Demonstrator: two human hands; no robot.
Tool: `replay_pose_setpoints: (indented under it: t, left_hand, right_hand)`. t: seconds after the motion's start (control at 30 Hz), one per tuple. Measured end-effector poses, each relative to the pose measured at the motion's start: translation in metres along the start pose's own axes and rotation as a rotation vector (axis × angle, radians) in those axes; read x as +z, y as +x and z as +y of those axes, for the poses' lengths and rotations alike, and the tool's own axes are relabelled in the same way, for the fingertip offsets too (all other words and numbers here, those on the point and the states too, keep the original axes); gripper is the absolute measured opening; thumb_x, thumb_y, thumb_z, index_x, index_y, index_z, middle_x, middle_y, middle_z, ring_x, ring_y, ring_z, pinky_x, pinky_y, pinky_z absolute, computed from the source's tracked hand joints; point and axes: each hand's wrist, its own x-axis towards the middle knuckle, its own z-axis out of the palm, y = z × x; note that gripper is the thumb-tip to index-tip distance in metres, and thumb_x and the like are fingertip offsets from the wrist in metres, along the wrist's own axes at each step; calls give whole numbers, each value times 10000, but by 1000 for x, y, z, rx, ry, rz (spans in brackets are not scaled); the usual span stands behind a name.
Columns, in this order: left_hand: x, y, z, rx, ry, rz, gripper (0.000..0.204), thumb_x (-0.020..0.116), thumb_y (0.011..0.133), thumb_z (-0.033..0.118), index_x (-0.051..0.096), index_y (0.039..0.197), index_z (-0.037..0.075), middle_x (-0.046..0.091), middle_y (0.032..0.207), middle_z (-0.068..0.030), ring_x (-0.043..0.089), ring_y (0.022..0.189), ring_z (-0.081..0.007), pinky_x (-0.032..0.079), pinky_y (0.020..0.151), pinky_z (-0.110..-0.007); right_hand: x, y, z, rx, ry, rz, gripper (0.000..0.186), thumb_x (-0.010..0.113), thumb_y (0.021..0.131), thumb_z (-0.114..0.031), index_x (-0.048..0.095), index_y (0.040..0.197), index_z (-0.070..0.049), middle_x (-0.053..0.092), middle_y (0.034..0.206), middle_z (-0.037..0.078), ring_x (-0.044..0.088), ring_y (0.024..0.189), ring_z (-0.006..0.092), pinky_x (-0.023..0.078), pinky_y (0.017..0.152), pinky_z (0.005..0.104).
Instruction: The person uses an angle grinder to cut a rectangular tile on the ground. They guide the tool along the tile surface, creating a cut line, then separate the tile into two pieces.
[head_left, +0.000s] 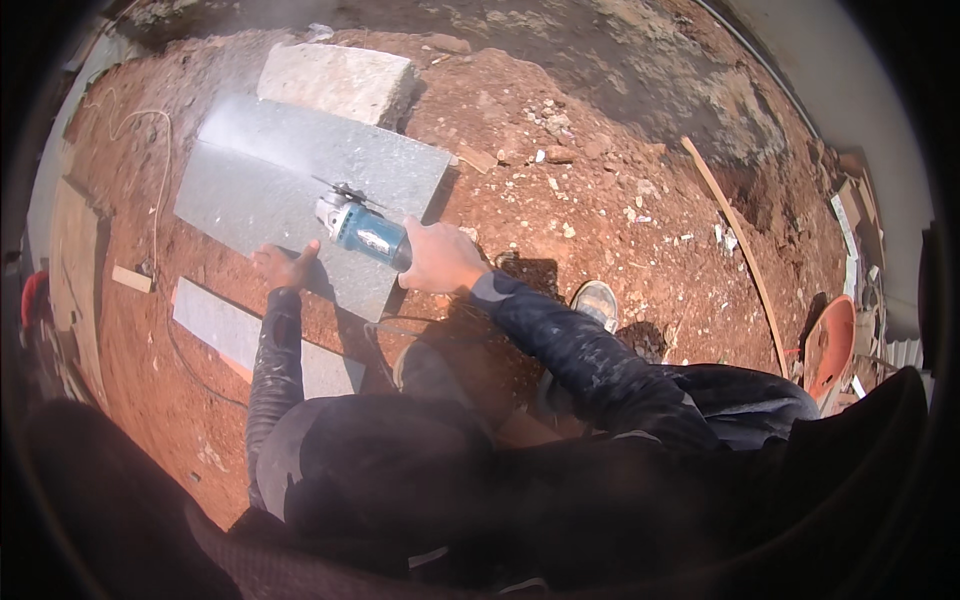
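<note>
A large grey slab [390, 160] lies on the red ground in front of me, with a straight line across its surface and pale dust along its far left part. My right hand [445, 257] is closed round the rear of a teal angle grinder [368, 235], whose silver head and disc are over the slab. Whether the disc touches the stone I cannot tell. At the slab's near edge rests my left hand [284, 266], thumb and fingers apart, holding nothing. A narrow grey strip [225, 322] lies on the ground, partly behind my left forearm.
A pale stone block [335, 82] adjoins the slab's far edge. Cables [158, 190] trail over the ground on the left. A long wooden strip [738, 245] and an orange-red basin [830, 345] lie to the right. My shoe [596, 302] is among scattered rubble.
</note>
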Motion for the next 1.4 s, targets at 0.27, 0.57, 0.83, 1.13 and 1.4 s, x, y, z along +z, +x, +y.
replay_pose_setpoints:
  t: [0.27,0.57,0.83,1.13,1.4]
  left_hand:
    - [-2,3,-1,13,1,-30,1291,751,716,670,139,1485,-167,56,1552,-415,60,1476,-523,183,1187,-563]
    - [2,10,-11,51,-6,-14,1302,749,717,674,135,1470,-192,55,1531,-448,56,1462,-552,148,1196,-557]
    - [5,11,-13,49,-29,2,1304,741,720,683,132,1469,-195,48,1526,-457,46,1461,-558,133,1198,-558]
    - [2,11,-11,49,-27,-8,1270,739,737,661,149,1467,-195,53,1525,-457,44,1462,-556,118,1199,-560]
    - [4,9,-10,41,-33,15,1265,744,739,653,151,1467,-195,55,1519,-465,49,1460,-559,123,1199,-559]
  right_hand:
    - [-1,-6,7,8,-20,-40,644,718,689,-321,500,1167,53,675,882,286,661,860,470,526,769,523]
    - [-4,-17,10,9,-16,-13,621,738,694,-327,508,1143,36,677,890,281,663,868,468,526,785,521]
    - [-3,-25,14,29,7,29,554,737,655,-277,544,1085,14,687,866,260,684,850,437,544,797,502]
    - [-4,-32,21,31,20,28,588,769,639,-315,537,1082,-5,684,890,249,680,884,420,544,795,492]
    - [-4,-38,27,61,-36,-21,671,775,664,-358,510,1186,-30,678,891,220,666,846,417,517,737,487]
